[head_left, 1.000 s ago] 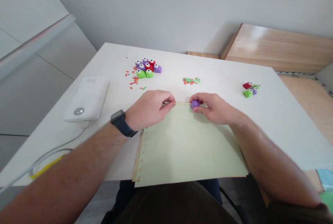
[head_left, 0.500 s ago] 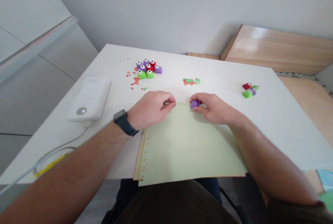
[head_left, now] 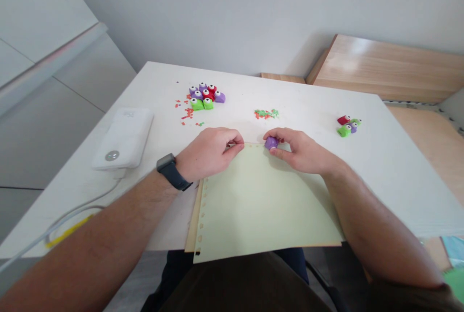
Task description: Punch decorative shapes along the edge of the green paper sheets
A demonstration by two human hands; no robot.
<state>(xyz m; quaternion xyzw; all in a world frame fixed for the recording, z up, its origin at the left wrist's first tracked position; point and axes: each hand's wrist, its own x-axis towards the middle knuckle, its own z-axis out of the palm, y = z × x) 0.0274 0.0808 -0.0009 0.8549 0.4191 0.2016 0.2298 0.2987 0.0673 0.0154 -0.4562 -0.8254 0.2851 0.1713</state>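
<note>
Well, barely a stir: compared with half a second ago, the purple piece (head_left: pixel 271 142) looks slightly turned in the right hand (head_left: pixel 299 151), while both hands keep their places, so the work, I'd judge, remains at the far edge of the pale green sheet (head_left: pixel 268 196). That right hand is curled snugly, thumb and fingers closed around the piece at the sheet's top edge, just right of the middle of the frame. Across from it, the left hand (head_left: pixel 217 153) pinches that same edge, thumb against finger, watch (head_left: pixel 172 170) on the wrist. Small cut-outs dot the sheet's left margin, and a few sit along the top between the hands. Beyond, upper middle, lie red and green bits (head_left: pixel 266 114) on the white bench (head_left: pixel 391 171); upper left of them, a huddle of eyed pieces (head_left: pixel 208 95) in red, green and purple. Four similar ones, the small group (head_left: pixel 344 131), sit at the right; far left, a white device (head_left: pixel 126 133).
</note>
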